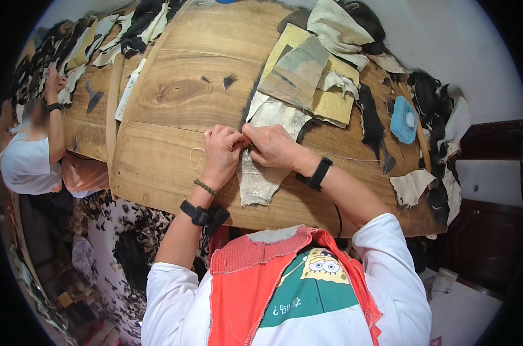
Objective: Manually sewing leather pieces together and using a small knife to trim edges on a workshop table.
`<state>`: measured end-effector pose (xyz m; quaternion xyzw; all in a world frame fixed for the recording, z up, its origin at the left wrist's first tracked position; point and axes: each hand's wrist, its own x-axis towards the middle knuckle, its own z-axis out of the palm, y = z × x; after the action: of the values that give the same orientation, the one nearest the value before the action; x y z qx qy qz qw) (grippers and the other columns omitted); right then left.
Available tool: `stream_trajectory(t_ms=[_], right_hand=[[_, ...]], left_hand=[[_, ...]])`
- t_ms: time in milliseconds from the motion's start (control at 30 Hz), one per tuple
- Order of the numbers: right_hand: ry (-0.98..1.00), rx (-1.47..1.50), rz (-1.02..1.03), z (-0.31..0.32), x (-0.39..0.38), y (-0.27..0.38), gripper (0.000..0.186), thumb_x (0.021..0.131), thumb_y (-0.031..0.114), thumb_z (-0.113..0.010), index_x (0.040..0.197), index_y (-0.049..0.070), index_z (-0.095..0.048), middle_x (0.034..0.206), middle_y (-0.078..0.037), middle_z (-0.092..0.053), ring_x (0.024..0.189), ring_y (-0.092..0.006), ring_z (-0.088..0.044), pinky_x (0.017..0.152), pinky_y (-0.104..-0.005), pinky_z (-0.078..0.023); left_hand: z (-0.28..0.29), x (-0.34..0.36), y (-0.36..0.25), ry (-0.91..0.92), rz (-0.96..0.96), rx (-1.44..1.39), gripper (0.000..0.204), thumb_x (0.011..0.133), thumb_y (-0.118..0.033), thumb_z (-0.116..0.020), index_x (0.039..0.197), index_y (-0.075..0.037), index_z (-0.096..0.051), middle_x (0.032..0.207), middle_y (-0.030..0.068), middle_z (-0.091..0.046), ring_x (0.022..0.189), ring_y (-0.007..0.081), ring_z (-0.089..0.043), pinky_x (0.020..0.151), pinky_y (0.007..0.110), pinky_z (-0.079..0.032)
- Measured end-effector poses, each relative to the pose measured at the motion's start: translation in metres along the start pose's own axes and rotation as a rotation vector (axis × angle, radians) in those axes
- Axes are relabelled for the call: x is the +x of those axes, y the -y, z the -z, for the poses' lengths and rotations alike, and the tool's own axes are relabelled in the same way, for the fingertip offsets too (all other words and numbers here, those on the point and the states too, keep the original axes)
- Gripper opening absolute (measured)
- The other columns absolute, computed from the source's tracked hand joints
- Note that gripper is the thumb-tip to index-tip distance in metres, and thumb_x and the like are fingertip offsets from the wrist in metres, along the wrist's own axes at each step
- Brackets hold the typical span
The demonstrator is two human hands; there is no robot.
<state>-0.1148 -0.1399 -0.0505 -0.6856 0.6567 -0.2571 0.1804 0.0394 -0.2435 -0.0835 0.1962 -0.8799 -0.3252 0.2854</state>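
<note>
A pale piece of fur pelt (264, 179), hide side up with dark fur along its edges, lies on the wooden table in front of me. At its left edge my left hand (220, 154) is closed, its fingertips pinching that edge. My right hand (271, 146) rests over the pelt, thumb and forefinger pinched against the left fingertips. Whatever sits between the right fingers is too small and covered to make out. Thin pale thread (354, 158) runs in loose curves on the table right of my right wrist, and another loop shows beside my left hand.
Yellow and grey-green pattern sheets (296, 72) lie on the pelt's far part. To the right are a blue container (404, 120), a dark curved blade (387, 158) and pelt scraps (412, 187). At far left, another person (31, 153) reaches over a table with pelts.
</note>
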Motion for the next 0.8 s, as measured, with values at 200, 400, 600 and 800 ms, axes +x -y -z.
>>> stream_trajectory(t_ms=[200,400,600,800], right_hand=[[-0.276,-0.312,0.239,-0.001,-0.012,0.001,0.013,0.08,0.011,-0.063,0.092,0.008,-0.059,0.078,-0.007,-0.059,0.075,-0.0282,-0.064,0.067,-0.0434,-0.053],[-0.299,-0.195,0.533,0.006,-0.021,0.046,0.012,0.074,0.01,-0.063,0.084,0.009,-0.058,0.085,-0.007,-0.055,0.086,-0.0258,-0.059,0.076,-0.0379,-0.05],[0.087,0.457,0.028,0.009,-0.172,0.133,0.017,0.084,0.011,-0.068,0.096,0.008,-0.057,0.083,-0.013,-0.061,0.079,-0.0336,-0.064,0.068,-0.0418,-0.052],[-0.562,-0.195,-0.942,0.098,-0.417,0.101,0.027,0.105,0.018,-0.044,0.116,-0.001,-0.061,0.109,-0.024,-0.067,0.097,-0.0376,-0.065,0.081,-0.0436,-0.05]], left_hand=[[-0.002,0.0,0.004,0.017,0.027,0.048,0.005,0.079,-0.012,-0.075,0.083,-0.01,-0.072,0.084,0.0027,-0.064,0.091,0.025,-0.056,0.089,0.039,-0.037],[-0.006,0.0,0.009,-0.021,0.012,0.031,0.004,0.076,-0.013,-0.078,0.078,-0.012,-0.075,0.083,0.0013,-0.065,0.091,0.0234,-0.057,0.09,0.038,-0.037],[0.001,-0.002,0.006,0.024,0.014,-0.006,0.012,0.071,-0.011,-0.081,0.083,-0.012,-0.08,0.083,0.0041,-0.068,0.086,0.0241,-0.058,0.079,0.036,-0.044],[0.0,-0.002,0.007,0.041,0.028,0.005,0.012,0.074,-0.011,-0.08,0.086,-0.012,-0.081,0.086,0.0043,-0.07,0.09,0.0233,-0.058,0.082,0.035,-0.045]])
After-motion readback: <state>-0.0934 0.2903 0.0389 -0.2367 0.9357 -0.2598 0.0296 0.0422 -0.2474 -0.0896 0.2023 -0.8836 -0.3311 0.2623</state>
